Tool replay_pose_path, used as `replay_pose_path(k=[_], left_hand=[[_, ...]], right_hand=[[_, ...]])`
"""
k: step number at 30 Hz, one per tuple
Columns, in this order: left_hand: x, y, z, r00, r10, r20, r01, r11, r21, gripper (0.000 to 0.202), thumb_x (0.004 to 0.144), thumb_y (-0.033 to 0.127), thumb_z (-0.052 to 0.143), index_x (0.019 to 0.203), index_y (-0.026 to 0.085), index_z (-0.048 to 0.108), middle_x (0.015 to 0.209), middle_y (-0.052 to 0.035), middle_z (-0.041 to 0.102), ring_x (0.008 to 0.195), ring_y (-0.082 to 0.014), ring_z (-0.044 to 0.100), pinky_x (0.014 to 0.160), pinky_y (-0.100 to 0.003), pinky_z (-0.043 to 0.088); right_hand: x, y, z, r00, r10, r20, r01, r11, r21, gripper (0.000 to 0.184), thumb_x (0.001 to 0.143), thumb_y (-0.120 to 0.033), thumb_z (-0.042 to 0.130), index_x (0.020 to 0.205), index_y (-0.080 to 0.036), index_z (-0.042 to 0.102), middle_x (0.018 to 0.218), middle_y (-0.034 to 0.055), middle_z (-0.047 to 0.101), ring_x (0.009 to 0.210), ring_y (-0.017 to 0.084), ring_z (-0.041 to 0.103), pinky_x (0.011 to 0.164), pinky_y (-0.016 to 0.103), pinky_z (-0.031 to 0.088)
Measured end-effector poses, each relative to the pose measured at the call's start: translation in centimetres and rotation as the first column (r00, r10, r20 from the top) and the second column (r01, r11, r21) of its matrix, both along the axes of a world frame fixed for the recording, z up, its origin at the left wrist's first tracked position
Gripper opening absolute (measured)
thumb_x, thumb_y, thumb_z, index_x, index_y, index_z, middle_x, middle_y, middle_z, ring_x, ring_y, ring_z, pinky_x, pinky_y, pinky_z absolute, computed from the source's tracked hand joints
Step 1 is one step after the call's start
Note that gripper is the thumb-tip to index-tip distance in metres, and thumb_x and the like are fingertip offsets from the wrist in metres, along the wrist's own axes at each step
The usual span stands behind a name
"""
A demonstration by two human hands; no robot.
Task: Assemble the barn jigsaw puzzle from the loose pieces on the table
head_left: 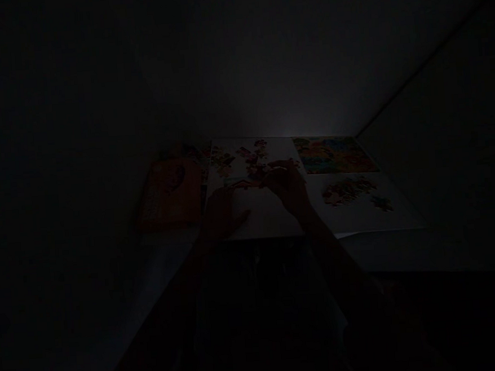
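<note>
The room was very dark, with faint light falling on a pale wall ahead. The person's left hand lay open and nearly flat on a white rectangular board, its fingers reaching toward a reddish strip of joined jigsaw pieces. The right hand was arched over the far end of that strip, its fingers bunched together, though the dimness hid whether they gripped a piece. Loose multicoloured jigsaw pieces lay scattered just beyond the hands. To the right, a multicoloured printed picture lay above a white sheet bearing two clusters of pieces. To the left sat a flat orange rectangular box, any print on it too dark to read.
</note>
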State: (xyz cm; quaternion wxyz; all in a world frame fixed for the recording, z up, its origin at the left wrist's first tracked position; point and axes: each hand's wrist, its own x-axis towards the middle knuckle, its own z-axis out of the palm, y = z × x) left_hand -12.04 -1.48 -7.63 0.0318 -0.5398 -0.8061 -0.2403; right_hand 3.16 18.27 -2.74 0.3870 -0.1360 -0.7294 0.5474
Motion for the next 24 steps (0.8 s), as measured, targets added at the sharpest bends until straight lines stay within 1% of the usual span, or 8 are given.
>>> replay_pose_path(k=[4, 6, 11, 13, 15, 18, 21, 24], left_hand=[[-0.1, 0.1, 0.0, 1.000, 0.012, -0.004, -0.012, 1.000, -0.019, 0.080, 0.102, 0.067, 0.072, 0.161, 0.018, 0.050, 0.161, -0.0240, 0.062, 0.152, -0.0436, 0.057, 0.132, -0.062, 0.046], [-0.1, 0.1, 0.2, 1.000, 0.019, -0.005, -0.019, 1.000, -0.019, 0.081, 0.102, 0.069, 0.070, 0.162, 0.018, 0.050, 0.161, -0.0244, 0.061, 0.152, -0.0438, 0.056, 0.132, -0.063, 0.047], [-0.3, 0.2, 0.5, 1.000, 0.008, -0.019, -0.009, 0.999, -0.039, 0.080, 0.101, 0.071, 0.069, 0.161, 0.020, 0.051, 0.158, -0.0244, 0.063, 0.147, -0.0457, 0.059, 0.126, -0.066, 0.051], [-0.4, 0.3, 0.4, 0.999, -0.016, -0.036, 0.014, 0.999, -0.049, 0.081, 0.100, 0.072, 0.070, 0.160, 0.021, 0.053, 0.157, -0.0239, 0.064, 0.146, -0.0458, 0.060, 0.125, -0.065, 0.050], [-0.5, 0.4, 0.3, 0.998, -0.022, -0.051, 0.019, 0.998, -0.058, 0.082, 0.099, 0.074, 0.069, 0.159, 0.020, 0.053, 0.157, -0.0246, 0.064, 0.147, -0.0462, 0.059, 0.126, -0.065, 0.050], [-0.6, 0.4, 0.2, 0.998, -0.006, -0.056, 0.001, 0.997, -0.074, 0.085, 0.100, 0.076, 0.066, 0.160, 0.018, 0.053, 0.157, -0.0259, 0.063, 0.147, -0.0466, 0.059, 0.126, -0.065, 0.049], [-0.8, 0.4, 0.1, 0.998, -0.006, -0.069, 0.001, 0.997, -0.078, 0.084, 0.100, 0.077, 0.065, 0.160, 0.019, 0.053, 0.159, -0.0251, 0.063, 0.147, -0.0467, 0.059, 0.126, -0.066, 0.049], [-0.9, 0.5, 0.1, 0.997, -0.001, -0.076, -0.005, 0.996, -0.085, 0.081, 0.100, 0.077, 0.064, 0.157, 0.020, 0.055, 0.158, -0.0248, 0.064, 0.146, -0.0467, 0.060, 0.126, -0.066, 0.049]], right_hand=[[3.8, -2.6, 2.9, 0.991, -0.061, -0.122, 0.070, 0.995, 0.073, 0.042, 0.096, -0.059, 0.090, 0.120, -0.032, 0.068, 0.106, -0.0014, 0.080, 0.087, 0.018, 0.083, 0.083, 0.038, 0.073], [5.0, -3.6, 4.1, 0.981, -0.084, -0.176, 0.098, 0.992, 0.075, 0.042, 0.095, -0.056, 0.093, 0.121, -0.032, 0.070, 0.103, -0.0027, 0.079, 0.084, 0.018, 0.084, 0.080, 0.037, 0.073], [6.9, -5.4, 6.4, 0.972, -0.144, -0.183, 0.161, 0.984, 0.078, 0.044, 0.091, -0.059, 0.097, 0.116, -0.032, 0.074, 0.097, -0.0038, 0.079, 0.084, 0.019, 0.085, 0.076, 0.034, 0.073], [7.4, -6.0, 7.2, 0.965, -0.172, -0.199, 0.194, 0.976, 0.099, 0.042, 0.091, -0.060, 0.097, 0.114, -0.032, 0.075, 0.095, -0.0041, 0.079, 0.083, 0.018, 0.084, 0.073, 0.033, 0.073], [7.8, -6.4, 7.9, 0.944, -0.206, -0.259, 0.245, 0.961, 0.128, 0.041, 0.091, -0.060, 0.097, 0.113, -0.033, 0.074, 0.096, -0.0045, 0.078, 0.081, 0.017, 0.083, 0.071, 0.032, 0.071], [8.2, -6.5, 8.7, 0.886, -0.274, -0.373, 0.358, 0.917, 0.176, 0.041, 0.090, -0.058, 0.099, 0.107, -0.033, 0.072, 0.097, -0.0045, 0.076, 0.080, 0.016, 0.079, 0.070, 0.032, 0.071], [8.8, -6.2, 9.1, 0.845, -0.295, -0.446, 0.413, 0.890, 0.194, 0.039, 0.091, -0.054, 0.099, 0.107, -0.034, 0.069, 0.100, -0.0035, 0.073, 0.085, 0.019, 0.078, 0.073, 0.038, 0.073], [9.4, -5.8, 9.4, 0.826, -0.311, -0.470, 0.449, 0.867, 0.216, 0.039, 0.093, -0.049, 0.098, 0.115, -0.037, 0.067, 0.104, -0.0022, 0.070, 0.092, 0.022, 0.078, 0.079, 0.046, 0.075]])
